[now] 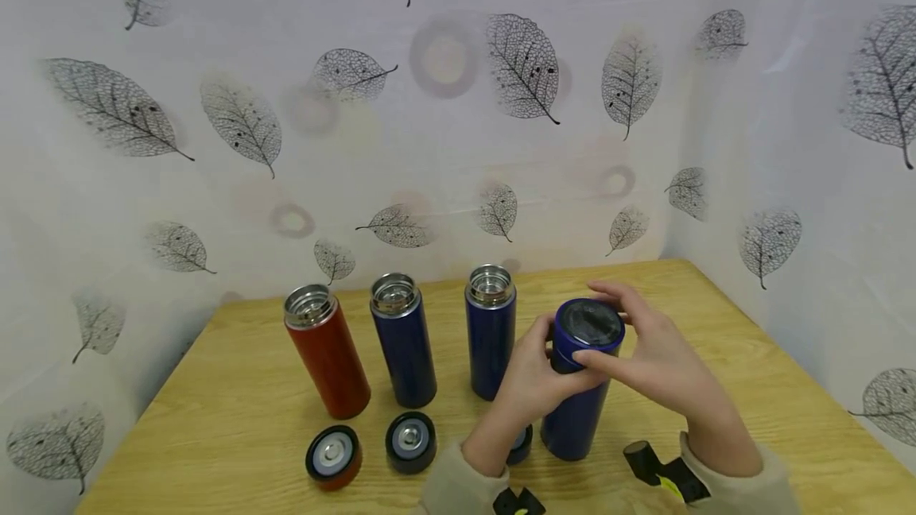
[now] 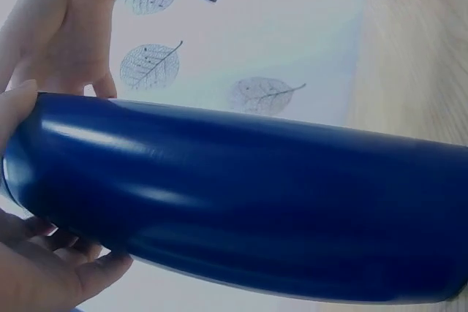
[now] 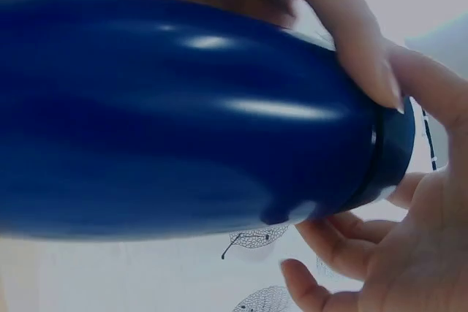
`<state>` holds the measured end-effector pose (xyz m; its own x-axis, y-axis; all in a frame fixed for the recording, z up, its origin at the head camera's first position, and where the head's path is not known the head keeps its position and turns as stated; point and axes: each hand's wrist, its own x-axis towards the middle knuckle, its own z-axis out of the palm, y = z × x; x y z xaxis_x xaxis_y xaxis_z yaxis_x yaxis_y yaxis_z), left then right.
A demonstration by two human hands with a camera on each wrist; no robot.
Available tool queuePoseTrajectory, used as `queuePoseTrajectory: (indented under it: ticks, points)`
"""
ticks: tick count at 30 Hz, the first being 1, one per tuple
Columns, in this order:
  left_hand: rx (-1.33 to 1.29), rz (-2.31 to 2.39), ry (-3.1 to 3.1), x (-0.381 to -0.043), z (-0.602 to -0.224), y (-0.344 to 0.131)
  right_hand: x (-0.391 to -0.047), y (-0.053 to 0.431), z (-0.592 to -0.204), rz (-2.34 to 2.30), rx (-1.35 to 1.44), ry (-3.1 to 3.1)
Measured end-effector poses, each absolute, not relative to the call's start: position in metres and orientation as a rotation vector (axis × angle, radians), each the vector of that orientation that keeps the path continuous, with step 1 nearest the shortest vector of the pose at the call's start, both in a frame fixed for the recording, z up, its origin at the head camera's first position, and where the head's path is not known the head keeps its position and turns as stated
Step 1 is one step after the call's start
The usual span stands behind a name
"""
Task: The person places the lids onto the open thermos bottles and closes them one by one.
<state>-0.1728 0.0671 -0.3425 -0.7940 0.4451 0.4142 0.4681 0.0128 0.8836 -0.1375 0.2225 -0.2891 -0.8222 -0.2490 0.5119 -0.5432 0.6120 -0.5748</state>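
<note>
A blue thermos bottle (image 1: 575,424) stands upright on the table, with its blue-rimmed, black-topped lid (image 1: 589,323) on its mouth. My left hand (image 1: 541,372) grips the bottle's upper part from the left, just below the lid. From the other side my right hand (image 1: 654,348) grips the lid, its thumb across the front and fingers behind. In the left wrist view the blue body (image 2: 248,195) lies across the picture with fingers at its top end. The right wrist view shows a dark seam between lid (image 3: 395,147) and body.
To the left stand an uncapped red bottle (image 1: 329,364) and two uncapped blue bottles, one (image 1: 404,356) beside it and another (image 1: 491,340) nearer my hands. In front lie a red-sided lid (image 1: 334,455), a dark lid (image 1: 411,442) and a third lid (image 1: 521,447) partly hidden by my left wrist.
</note>
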Motion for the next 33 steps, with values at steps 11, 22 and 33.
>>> queuePoseTrajectory:
  ticks: [11, 22, 33]
  points:
    - [-1.064, -1.952, -2.259, -0.174, -0.345, 0.066, -0.137, 0.223, -0.291, 0.961, 0.713, -2.462]
    - [-1.044, -1.984, -2.269, -0.175, -0.345, 0.064, -0.136, 0.224, -0.29, 0.985, 0.842, -2.393]
    - [-0.964, -1.98, -2.219, -0.171, -0.345, 0.068, -0.133, 0.214, -0.29, 0.949, 0.609, -2.436]
